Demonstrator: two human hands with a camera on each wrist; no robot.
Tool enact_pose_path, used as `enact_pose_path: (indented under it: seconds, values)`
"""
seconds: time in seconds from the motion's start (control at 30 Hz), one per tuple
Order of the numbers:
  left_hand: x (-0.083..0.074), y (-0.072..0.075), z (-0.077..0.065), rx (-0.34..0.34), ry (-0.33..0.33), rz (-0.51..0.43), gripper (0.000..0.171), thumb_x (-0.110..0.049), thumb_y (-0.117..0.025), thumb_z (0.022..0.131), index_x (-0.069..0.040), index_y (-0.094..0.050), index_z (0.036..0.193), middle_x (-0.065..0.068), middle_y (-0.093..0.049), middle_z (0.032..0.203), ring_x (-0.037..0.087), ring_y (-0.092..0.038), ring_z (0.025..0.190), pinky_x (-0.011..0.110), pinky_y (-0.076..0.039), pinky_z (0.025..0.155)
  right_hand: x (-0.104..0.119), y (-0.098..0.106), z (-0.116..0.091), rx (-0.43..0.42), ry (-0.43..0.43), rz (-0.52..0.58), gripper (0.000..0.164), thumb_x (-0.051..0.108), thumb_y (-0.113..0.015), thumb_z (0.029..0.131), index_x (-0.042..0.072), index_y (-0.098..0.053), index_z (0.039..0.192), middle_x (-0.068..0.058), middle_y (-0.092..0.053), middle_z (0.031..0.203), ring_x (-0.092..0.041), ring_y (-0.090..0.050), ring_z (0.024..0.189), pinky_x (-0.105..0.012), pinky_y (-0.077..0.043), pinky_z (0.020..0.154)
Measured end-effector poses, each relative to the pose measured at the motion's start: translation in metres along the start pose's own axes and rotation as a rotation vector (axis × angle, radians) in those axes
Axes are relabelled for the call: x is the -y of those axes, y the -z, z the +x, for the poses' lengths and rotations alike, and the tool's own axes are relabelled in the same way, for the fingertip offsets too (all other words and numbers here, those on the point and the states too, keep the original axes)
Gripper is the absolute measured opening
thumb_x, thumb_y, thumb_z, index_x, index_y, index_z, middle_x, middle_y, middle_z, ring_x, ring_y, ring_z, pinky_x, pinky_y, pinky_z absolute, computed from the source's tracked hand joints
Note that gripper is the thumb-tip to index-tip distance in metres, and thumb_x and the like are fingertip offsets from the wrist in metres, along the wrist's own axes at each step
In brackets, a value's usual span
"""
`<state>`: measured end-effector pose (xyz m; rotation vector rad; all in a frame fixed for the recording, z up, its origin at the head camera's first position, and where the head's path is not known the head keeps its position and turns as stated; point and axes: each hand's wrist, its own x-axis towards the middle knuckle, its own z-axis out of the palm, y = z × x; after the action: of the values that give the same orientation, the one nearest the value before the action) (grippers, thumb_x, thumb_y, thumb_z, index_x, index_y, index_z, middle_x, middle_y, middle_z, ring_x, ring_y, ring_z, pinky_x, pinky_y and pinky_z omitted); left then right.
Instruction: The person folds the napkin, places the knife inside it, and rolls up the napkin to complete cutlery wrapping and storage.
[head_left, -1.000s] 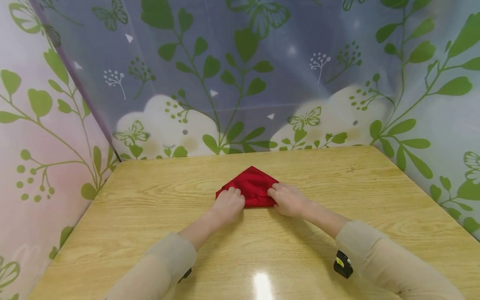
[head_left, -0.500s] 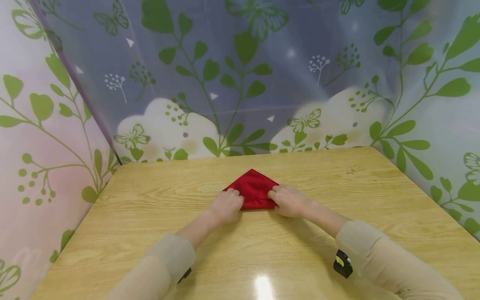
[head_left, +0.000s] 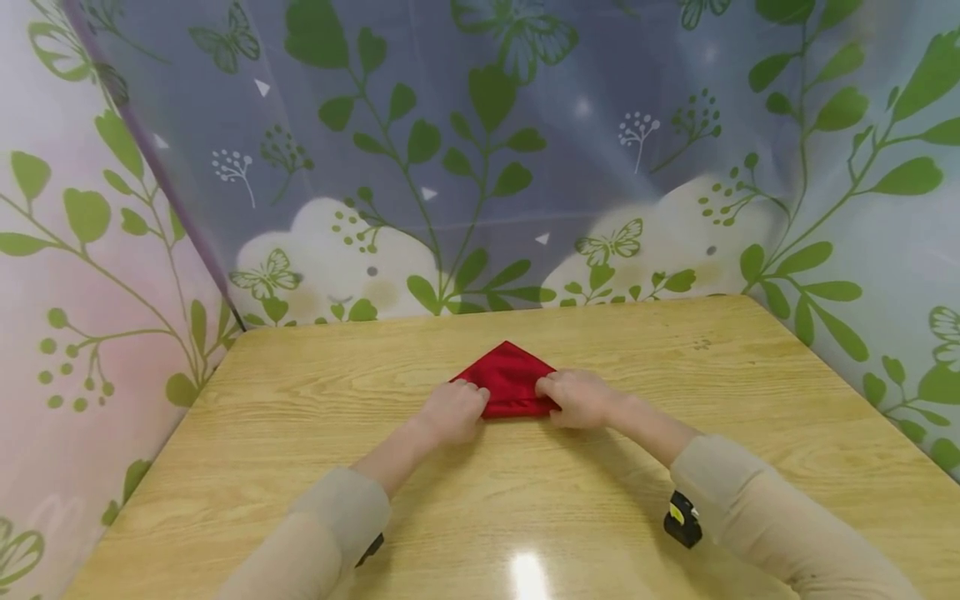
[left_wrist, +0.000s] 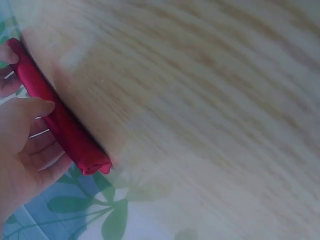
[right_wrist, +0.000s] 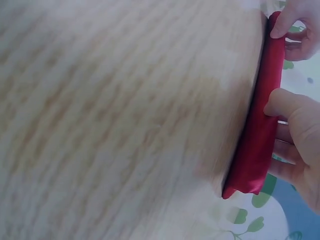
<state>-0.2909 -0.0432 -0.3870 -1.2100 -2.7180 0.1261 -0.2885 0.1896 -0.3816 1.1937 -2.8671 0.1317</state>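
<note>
A red satin-like cloth [head_left: 512, 377] lies on the wooden table, its far corner pointing away and its near edge rolled into a thick band. At the left part of the roll, my left hand [head_left: 452, 411] grips it with curled fingers. My right hand [head_left: 582, 400] grips the right part the same way. In the left wrist view the thumb presses the near side of the rolled cloth [left_wrist: 62, 120], with the fingers over the far side. The right wrist view shows the same hold on the roll [right_wrist: 257, 135], whose end sticks out past the fingers.
Pale wood-grain table [head_left: 315, 467] surrounds the cloth. A printed fabric backdrop [head_left: 480, 150] with leaves and butterflies stands along the back and both sides. Black wrist devices [head_left: 682, 518] show under the sleeves.
The cloth's left corner, seen past the left hand a second ago, is now hidden behind that hand. Both hands keep their hold and have barely shifted.
</note>
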Motion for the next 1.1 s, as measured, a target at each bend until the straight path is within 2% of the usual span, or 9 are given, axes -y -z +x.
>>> enact_pose_path:
  seconds: [0.27,0.43,0.63,0.77,0.93,1.1]
  values:
    - [0.002,0.005,0.002,0.059,0.057,-0.113,0.014,-0.009,-0.06,0.078,-0.01,-0.05,0.067,0.002,-0.052,0.063,0.021,-0.056,0.066,0.035,-0.046,0.055,-0.004,0.004,0.003,0.052,0.008,0.074,0.014,0.002,-0.06,0.075,0.006,-0.061,0.089,-0.002,-0.063,0.086,-0.017,-0.058,0.078,-0.034,-0.048,0.072]
    - [0.003,0.008,0.003,0.063,0.057,-0.181,0.017,-0.006,-0.058,0.075,-0.011,-0.048,0.062,-0.001,-0.049,0.059,0.018,-0.052,0.06,0.032,-0.044,0.055,-0.006,0.006,0.002,0.078,-0.001,0.125,0.02,0.004,-0.06,0.076,0.006,-0.062,0.096,-0.004,-0.065,0.091,-0.015,-0.059,0.078,-0.034,-0.048,0.073]
    - [0.003,0.009,0.004,0.064,0.066,-0.182,0.008,-0.008,-0.06,0.073,-0.008,-0.059,0.065,0.003,-0.052,0.067,0.024,-0.054,0.071,0.032,-0.044,0.063,-0.008,0.007,0.002,0.09,-0.006,0.165,0.024,0.006,-0.059,0.077,0.007,-0.059,0.1,-0.004,-0.064,0.09,-0.015,-0.058,0.075,-0.033,-0.047,0.072]
    - [0.004,0.011,0.005,0.076,0.068,-0.193,0.013,-0.006,-0.06,0.074,-0.01,-0.056,0.062,0.001,-0.051,0.065,0.021,-0.053,0.07,0.03,-0.043,0.062,-0.008,0.008,0.002,0.095,-0.009,0.177,0.022,0.006,-0.059,0.077,0.007,-0.06,0.099,-0.003,-0.064,0.09,-0.015,-0.058,0.075,-0.033,-0.047,0.072]
    - [0.006,0.014,0.007,0.104,0.047,-0.208,0.022,-0.004,-0.06,0.074,-0.012,-0.047,0.058,-0.003,-0.046,0.06,0.017,-0.049,0.065,0.028,-0.04,0.059,-0.006,0.008,0.0,0.08,-0.016,0.154,0.021,0.006,-0.059,0.078,0.007,-0.06,0.099,-0.004,-0.062,0.094,-0.018,-0.059,0.081,-0.035,-0.047,0.075]
    - [0.006,0.015,0.008,0.149,0.079,-0.23,0.011,-0.004,-0.06,0.077,-0.01,-0.052,0.072,-0.003,-0.049,0.064,0.016,-0.049,0.066,0.03,-0.041,0.061,-0.003,0.006,-0.004,0.015,-0.015,0.047,0.018,0.009,-0.065,0.078,0.009,-0.059,0.095,-0.004,-0.058,0.093,-0.02,-0.058,0.084,-0.035,-0.047,0.074]
